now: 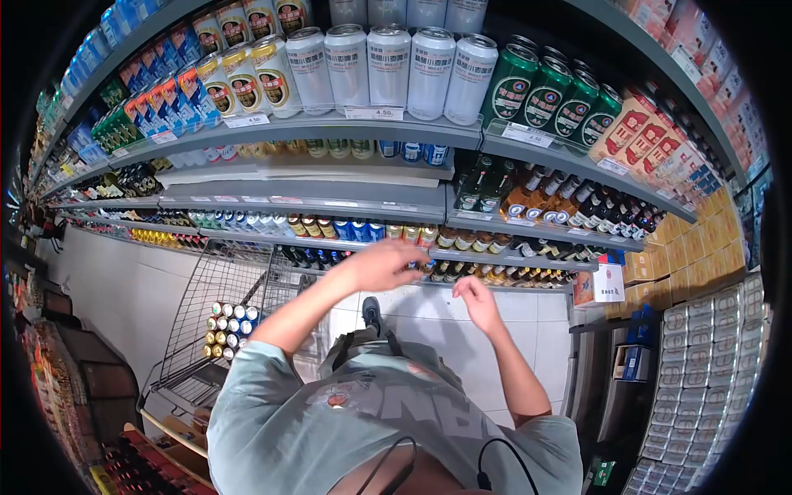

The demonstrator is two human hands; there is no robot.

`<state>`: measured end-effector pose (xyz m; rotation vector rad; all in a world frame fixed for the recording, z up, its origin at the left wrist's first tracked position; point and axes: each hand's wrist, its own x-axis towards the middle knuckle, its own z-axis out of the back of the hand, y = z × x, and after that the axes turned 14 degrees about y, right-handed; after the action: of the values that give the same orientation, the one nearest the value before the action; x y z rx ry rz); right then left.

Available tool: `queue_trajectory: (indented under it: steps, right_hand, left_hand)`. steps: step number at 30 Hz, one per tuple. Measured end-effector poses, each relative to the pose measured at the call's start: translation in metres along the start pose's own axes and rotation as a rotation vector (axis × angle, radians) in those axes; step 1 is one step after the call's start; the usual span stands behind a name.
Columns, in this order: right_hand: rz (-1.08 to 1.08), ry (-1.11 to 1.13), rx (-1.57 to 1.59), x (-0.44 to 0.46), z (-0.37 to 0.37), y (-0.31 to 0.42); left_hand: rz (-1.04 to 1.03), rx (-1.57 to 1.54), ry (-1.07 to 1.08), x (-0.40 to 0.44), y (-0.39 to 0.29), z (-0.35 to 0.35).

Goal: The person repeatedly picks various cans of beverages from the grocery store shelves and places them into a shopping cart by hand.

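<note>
My left hand (389, 266) is held out in front of the lower shelves, its fingers spread and slightly bent. Nothing shows in its grasp, though a small blue thing on the shelf lies just behind its fingertips. Off to its right, my right hand (477, 299) hangs over the floor with loosely curled fingers and no visible object in it. Behind both hands run rows of bottles and cans, including blue cans (353, 229) and brown bottles (499, 243). Higher up stand tall white beer cans (388, 66) and green beer cans (542, 97).
A wire shopping cart (191, 285) with several cans (229, 330) inside stands at my left. Yellow boxes (701, 239) and stacked packs of cans (701, 371) line the right. A nearly bare middle shelf (305, 194) crosses behind my hands. Pale tiles (429, 305) cover the floor.
</note>
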<state>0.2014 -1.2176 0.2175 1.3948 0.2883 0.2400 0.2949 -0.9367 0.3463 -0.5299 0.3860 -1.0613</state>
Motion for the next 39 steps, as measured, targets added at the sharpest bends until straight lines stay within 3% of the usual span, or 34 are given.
queue_trajectory:
  steps: [2,4,5,8,9,15,18,21,29,39]
  right_hand:
    - [0.015,-0.025,-0.12,0.02,0.034,0.061]
    - [0.148,-0.042,-0.368,0.038,0.06,0.132]
    - [0.198,-0.036,-0.349,0.046,0.07,0.165]
    - [0.316,0.018,-0.666,0.071,0.094,0.268]
    - [0.498,0.019,-0.804,0.085,0.105,0.285]
    - [0.703,0.071,-1.217,0.161,0.145,0.397]
    - [0.685,0.113,-1.389,0.197,0.157,0.425]
    - [0.399,0.211,-1.437,0.228,0.165,0.437]
    - [-0.059,0.343,-1.453,0.265,0.14,0.446]
    - [-0.154,0.549,-1.398,0.293,0.148,0.447]
  left_hand:
    - [-0.001,0.164,-0.054,0.008,-0.02,0.07]
    - [-0.139,0.359,-0.23,0.019,-0.027,0.131]
    - [-0.183,0.39,-0.281,0.024,-0.034,0.162]
    - [-0.154,0.601,-0.329,0.04,-0.047,0.234]
    - [-0.146,0.652,-0.346,0.048,-0.046,0.254]
    - [-0.003,0.662,-0.218,0.098,-0.033,0.332]
    - [0.144,0.523,-0.09,0.112,-0.045,0.349]
    - [0.167,0.563,0.026,0.129,-0.035,0.36]
    - [0.283,0.546,0.214,0.148,-0.026,0.367]
    - [0.327,0.472,0.321,0.15,-0.031,0.362]
